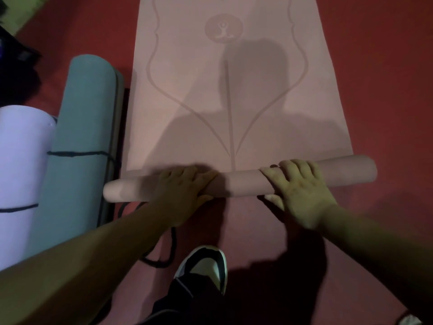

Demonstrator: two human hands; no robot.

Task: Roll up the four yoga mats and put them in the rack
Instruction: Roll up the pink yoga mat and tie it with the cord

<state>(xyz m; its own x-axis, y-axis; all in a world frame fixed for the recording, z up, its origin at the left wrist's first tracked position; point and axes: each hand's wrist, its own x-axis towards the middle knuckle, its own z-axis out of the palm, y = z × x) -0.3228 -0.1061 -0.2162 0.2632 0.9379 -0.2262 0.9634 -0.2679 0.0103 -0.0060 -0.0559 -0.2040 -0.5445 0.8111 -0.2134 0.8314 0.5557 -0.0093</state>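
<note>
In the head view, the pink mat [234, 102] lies flat on the red floor [386, 90] and runs away from the person, with only its near end turned into a thin roll [241, 184], so this mat looks to be at the start of its rolling. The left hand [185, 186] and the right hand [302, 191] sit on that roll either side of its middle. Each has its fingers curved over the top and its thumb against the near side, grasping the roll. That spread probably serves to keep both halves turning together. Even so, the roll lies slightly askew, its right end farther from the person, and at the left end an inner layer pokes out past the outer wrap, so it may need squaring before it grows thicker. Just left of the pink mat lie the teal mat [86, 118] and, touching it, the lavender mat [21, 160]. Both are already rolled and bound with dark straps, likely parked there until they can be carried off. A loose black cord [172, 242] loops on the floor by the left forearm, perhaps meant for tying this mat. A shoe [206, 266] is planted just behind the roll. No rack and no fourth mat are in view
</note>
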